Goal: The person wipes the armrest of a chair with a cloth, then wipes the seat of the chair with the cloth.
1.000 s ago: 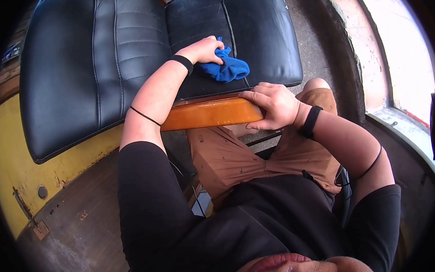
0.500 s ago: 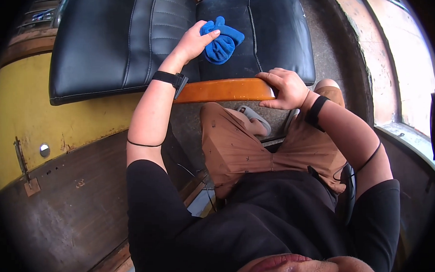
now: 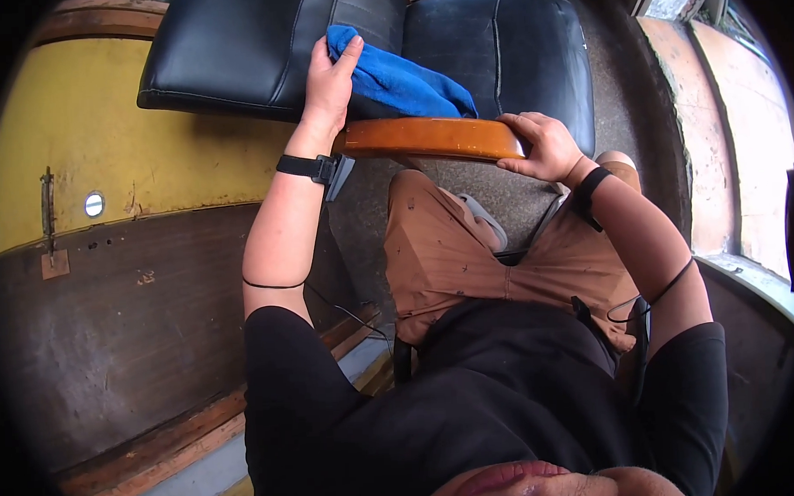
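Note:
A blue cloth (image 3: 409, 83) hangs stretched out from my left hand (image 3: 328, 86), whose thumb and fingers grip its upper left end. Its other end drops down behind the wooden armrest (image 3: 424, 139), over the black padded chair (image 3: 486, 48). My right hand (image 3: 544, 147) is closed round the right, front end of that armrest, thumb below and fingers on top. The chair's seat and stitched backrest lie just beyond both hands. Part of the seat is hidden by the cloth.
At the left stands a yellow and dark brown panel (image 3: 106, 171) with a bolt and a round hole. My knees in brown trousers (image 3: 440, 238) are close under the armrest. A pale ledge (image 3: 703, 132) runs along the right. A thin cable (image 3: 351, 312) hangs by my left elbow.
The bunched cloth has opened out into a long strip. My left hand has moved left, toward the backrest. The chair appears shifted up and right in view; my right hand still grips the armrest.

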A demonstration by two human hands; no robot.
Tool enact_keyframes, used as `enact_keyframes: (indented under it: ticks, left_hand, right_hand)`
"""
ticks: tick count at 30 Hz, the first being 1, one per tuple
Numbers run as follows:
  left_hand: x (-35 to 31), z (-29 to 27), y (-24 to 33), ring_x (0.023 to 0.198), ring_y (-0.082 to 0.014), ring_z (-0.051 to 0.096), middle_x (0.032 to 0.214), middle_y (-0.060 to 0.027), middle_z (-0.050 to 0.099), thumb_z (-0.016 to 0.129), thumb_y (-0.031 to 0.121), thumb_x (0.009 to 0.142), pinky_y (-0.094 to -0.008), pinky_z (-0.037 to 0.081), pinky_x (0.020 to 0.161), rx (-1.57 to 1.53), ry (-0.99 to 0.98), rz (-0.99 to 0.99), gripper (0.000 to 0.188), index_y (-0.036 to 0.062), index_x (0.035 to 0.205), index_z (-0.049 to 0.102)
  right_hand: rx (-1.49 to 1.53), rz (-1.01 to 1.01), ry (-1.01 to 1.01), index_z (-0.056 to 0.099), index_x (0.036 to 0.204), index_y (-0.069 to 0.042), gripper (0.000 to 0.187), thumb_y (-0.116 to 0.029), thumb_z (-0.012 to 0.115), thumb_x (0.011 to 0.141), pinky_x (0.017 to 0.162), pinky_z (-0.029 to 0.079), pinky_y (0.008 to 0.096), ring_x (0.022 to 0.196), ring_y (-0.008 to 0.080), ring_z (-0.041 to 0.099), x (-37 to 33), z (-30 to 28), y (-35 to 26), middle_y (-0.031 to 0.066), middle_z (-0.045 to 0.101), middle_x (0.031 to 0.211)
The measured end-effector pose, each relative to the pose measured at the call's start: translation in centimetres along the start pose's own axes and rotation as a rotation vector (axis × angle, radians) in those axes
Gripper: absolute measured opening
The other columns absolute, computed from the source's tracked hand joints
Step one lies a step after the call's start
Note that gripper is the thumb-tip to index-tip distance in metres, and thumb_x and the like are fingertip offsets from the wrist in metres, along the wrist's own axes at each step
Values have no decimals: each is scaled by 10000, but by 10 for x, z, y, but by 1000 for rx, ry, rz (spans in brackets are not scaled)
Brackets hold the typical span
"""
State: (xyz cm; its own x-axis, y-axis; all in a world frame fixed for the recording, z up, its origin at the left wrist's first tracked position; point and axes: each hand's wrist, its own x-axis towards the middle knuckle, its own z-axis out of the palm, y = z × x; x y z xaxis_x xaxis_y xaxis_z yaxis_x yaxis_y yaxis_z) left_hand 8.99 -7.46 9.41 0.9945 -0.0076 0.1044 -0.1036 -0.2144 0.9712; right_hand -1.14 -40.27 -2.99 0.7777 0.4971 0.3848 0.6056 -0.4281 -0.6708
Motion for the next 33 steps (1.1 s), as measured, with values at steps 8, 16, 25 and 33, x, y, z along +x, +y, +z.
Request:
enact_keyframes:
  ticks: [8, 16, 25, 33]
  left_hand:
    - [23, -19, -22, 1331, -274, 547, 1456, -195, 551, 755, 221, 936, -387, 439, 1116, 532, 73, 48, 761, -28, 1534, 357]
    - [22, -2, -25, 1347, -320, 557, 1472, -265, 528, 758, 285, 924, -398, 445, 1124, 890, -19, 45, 884, 14, 1600, 256]
    - [20, 7, -53, 1239, -349, 638, 1360, -285, 617, 757, 244, 902, -397, 467, 1092, 1081, -255, -212, 986, 71, 1639, 125]
    - [26, 10, -55, 1130, -314, 675, 1264, -246, 673, 749, 260, 912, -382, 502, 1033, 1130, -363, -354, 996, 99, 1648, 97]
  right_hand:
    - [-10, 6, 0, 617, 1284, 10, 716, -456, 826, 782, 914, 552, 440, 991, 402, 675, -1, 0, -1, 210, 695, 1075]
    - [-8, 16, -8, 618, 1280, 16, 723, -480, 818, 794, 890, 559, 439, 963, 395, 680, -1, 0, -1, 202, 695, 1056]
    - [-10, 12, -13, 625, 1274, 14, 732, -510, 815, 800, 906, 560, 434, 978, 385, 684, 0, 1, 1, 199, 701, 1066]
    - [-17, -15, 18, 632, 1261, 6, 716, -510, 810, 798, 884, 566, 430, 952, 375, 689, 0, 3, 2, 192, 704, 1043]
